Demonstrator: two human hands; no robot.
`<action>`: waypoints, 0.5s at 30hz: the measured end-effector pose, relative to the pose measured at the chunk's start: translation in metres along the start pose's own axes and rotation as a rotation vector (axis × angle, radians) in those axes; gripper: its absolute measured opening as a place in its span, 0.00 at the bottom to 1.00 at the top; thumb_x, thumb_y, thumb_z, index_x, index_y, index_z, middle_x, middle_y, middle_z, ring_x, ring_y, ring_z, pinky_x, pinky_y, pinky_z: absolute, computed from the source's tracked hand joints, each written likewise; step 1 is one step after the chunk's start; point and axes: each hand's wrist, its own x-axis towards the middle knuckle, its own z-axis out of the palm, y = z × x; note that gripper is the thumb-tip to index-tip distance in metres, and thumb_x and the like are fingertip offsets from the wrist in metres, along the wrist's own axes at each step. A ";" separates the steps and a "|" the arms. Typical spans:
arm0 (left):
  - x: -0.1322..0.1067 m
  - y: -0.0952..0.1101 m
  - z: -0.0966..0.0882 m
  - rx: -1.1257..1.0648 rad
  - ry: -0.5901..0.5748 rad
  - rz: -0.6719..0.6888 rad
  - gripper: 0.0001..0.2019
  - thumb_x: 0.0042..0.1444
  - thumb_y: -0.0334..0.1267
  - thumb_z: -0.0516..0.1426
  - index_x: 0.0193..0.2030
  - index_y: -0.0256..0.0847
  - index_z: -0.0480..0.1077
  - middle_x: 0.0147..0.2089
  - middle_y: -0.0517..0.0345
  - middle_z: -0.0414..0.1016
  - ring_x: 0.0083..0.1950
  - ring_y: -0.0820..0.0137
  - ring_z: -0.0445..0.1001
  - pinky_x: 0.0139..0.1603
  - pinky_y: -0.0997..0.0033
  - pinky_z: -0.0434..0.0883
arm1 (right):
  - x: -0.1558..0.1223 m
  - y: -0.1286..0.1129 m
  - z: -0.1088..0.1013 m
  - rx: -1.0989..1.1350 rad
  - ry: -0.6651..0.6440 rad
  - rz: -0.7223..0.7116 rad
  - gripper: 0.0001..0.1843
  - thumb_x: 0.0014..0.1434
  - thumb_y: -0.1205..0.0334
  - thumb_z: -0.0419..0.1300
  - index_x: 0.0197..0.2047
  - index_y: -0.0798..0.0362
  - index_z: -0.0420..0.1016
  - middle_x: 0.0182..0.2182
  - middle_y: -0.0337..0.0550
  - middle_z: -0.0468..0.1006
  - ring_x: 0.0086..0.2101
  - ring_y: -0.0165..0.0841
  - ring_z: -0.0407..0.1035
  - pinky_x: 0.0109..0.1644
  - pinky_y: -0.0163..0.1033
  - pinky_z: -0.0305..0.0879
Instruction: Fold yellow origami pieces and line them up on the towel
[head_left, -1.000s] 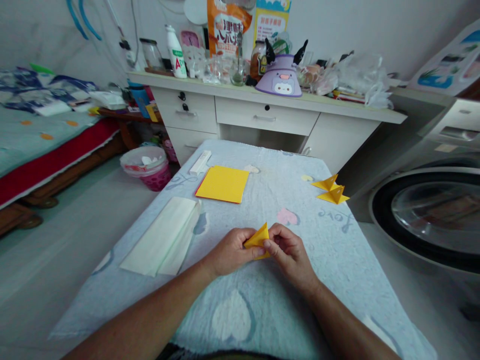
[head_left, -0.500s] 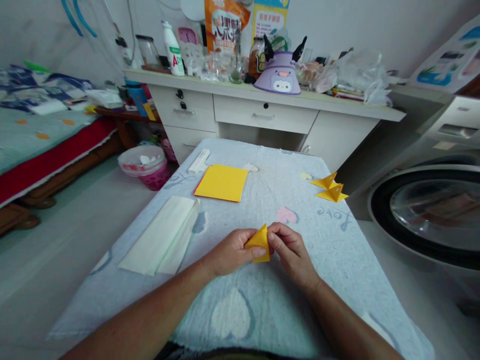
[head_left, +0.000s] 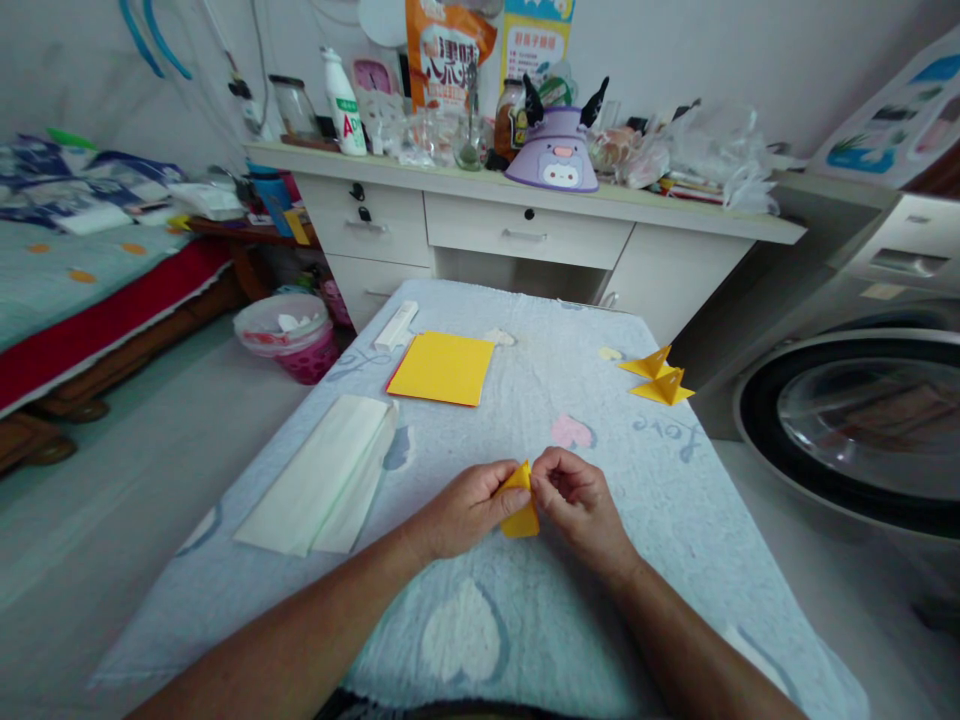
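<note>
Low over the near middle of the table, a small folded yellow paper is held between both hands. My left hand grips its left side, the thumb lying across the front. Fingers of my right hand are pinched together at the paper's upper right edge; the exact contact there is partly hidden. Farther back lies a square stack of yellow paper with a red edge showing beneath. On the right side rest folded yellow paper pieces with upright points.
A pale folded cloth or paper lies left of my arms. Behind it is a narrow white box. Past the cloth-covered table stands a white desk crowded with items. A washing machine is at right, a pink bin at left.
The folded paper has tipped and dropped slightly in my hands. My right fingers have moved up to its upper edge and curled tighter. The paper stack and the pieces at right stay put.
</note>
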 end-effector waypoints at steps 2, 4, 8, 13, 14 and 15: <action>-0.001 0.001 0.000 0.022 -0.020 -0.009 0.18 0.62 0.52 0.52 0.43 0.37 0.69 0.36 0.59 0.69 0.35 0.73 0.65 0.37 0.74 0.63 | 0.000 0.000 -0.001 0.094 -0.037 0.035 0.14 0.57 0.51 0.62 0.31 0.53 0.70 0.24 0.35 0.68 0.25 0.26 0.60 0.29 0.32 0.58; -0.002 0.003 0.000 0.037 -0.050 -0.015 0.19 0.63 0.52 0.52 0.44 0.37 0.70 0.36 0.59 0.69 0.35 0.73 0.65 0.36 0.75 0.63 | 0.001 0.001 -0.002 0.161 -0.066 0.075 0.15 0.58 0.49 0.62 0.32 0.53 0.71 0.23 0.35 0.68 0.24 0.26 0.59 0.28 0.32 0.58; -0.003 0.005 0.000 0.024 -0.083 0.002 0.19 0.64 0.52 0.51 0.47 0.37 0.70 0.37 0.57 0.70 0.36 0.72 0.66 0.38 0.74 0.64 | 0.001 0.005 -0.005 0.243 -0.086 0.129 0.15 0.58 0.48 0.63 0.33 0.53 0.72 0.22 0.35 0.68 0.22 0.25 0.59 0.26 0.32 0.57; -0.003 0.006 0.000 -0.001 -0.115 0.030 0.19 0.65 0.51 0.50 0.48 0.37 0.70 0.41 0.56 0.71 0.41 0.70 0.68 0.43 0.72 0.65 | 0.002 0.007 -0.003 0.322 -0.104 0.159 0.15 0.56 0.49 0.65 0.32 0.53 0.71 0.21 0.33 0.68 0.20 0.24 0.59 0.24 0.31 0.57; -0.003 0.007 0.000 0.007 -0.118 0.030 0.19 0.65 0.51 0.50 0.47 0.37 0.70 0.41 0.56 0.71 0.41 0.70 0.68 0.43 0.72 0.65 | 0.002 0.007 -0.003 0.325 -0.102 0.161 0.15 0.56 0.49 0.65 0.32 0.53 0.71 0.21 0.33 0.68 0.20 0.24 0.59 0.24 0.31 0.57; -0.004 0.007 0.000 0.017 -0.119 0.029 0.19 0.65 0.51 0.50 0.47 0.37 0.70 0.41 0.56 0.71 0.40 0.70 0.67 0.42 0.72 0.65 | 0.002 0.007 -0.002 0.325 -0.101 0.163 0.16 0.56 0.49 0.65 0.31 0.53 0.71 0.21 0.33 0.69 0.20 0.24 0.59 0.25 0.31 0.57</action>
